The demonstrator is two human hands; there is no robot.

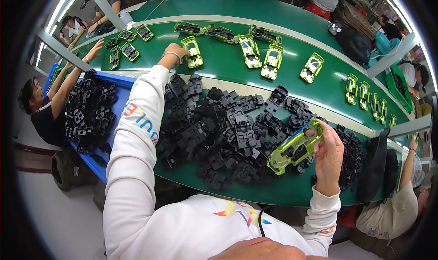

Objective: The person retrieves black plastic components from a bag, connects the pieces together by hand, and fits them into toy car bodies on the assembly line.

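Observation:
My right hand grips a shiny lime-green toy car shell, tilted above the near side of the table; its window openings show bare, with no black part seen inside. My left hand reaches far forward onto the green belt, its fingers curled against the left side of another lime-green toy car. Part of those fingers is hidden. Between my arms lies a big heap of black plastic car interior parts. More lime-green toy cars stand to the right on the belt.
A blue bin of black parts stands at the left. Lime-green cars sit at the belt's far left, others at its right. Metal posts rise beside the belt. Co-workers' arms reach in from the left; others sit right.

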